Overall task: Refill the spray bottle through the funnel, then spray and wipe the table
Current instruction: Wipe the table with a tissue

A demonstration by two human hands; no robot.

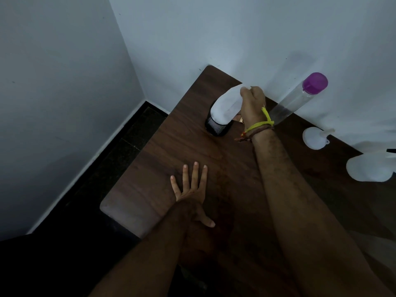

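Left hand (192, 189) lay flat, fingers spread, near table's (137, 189) left edge. Right hand (252, 103) clutched white cloth (225, 103) over mesh cup (217, 127) at far edge: soft, light, bunch anywhere. Spray bottle (368, 168) at right edge, likely slippery; grip neck.

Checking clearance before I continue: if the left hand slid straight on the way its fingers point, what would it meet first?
Probably the black mesh cup near the wall; the left hand has bare table ahead until then, though depth is unclear.
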